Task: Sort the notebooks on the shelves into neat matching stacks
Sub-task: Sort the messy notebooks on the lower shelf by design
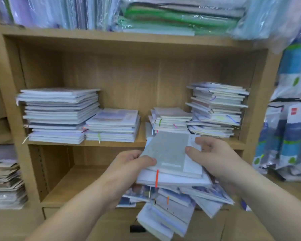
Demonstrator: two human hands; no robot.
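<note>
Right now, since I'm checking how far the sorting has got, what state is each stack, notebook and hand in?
Left grip: holds the bundle, thumb on the grey notebook.
Right grip: holds the bundle's right side.
Bundle: lifted, held from both sides.
Grey notebook: topmost in bundle, face up.
Tall left stack: fairly even.
Short stack: neat.
Small stack: slightly uneven.
Tall right stack: crooked.
Lower pile: fanned out, messy.
</note>
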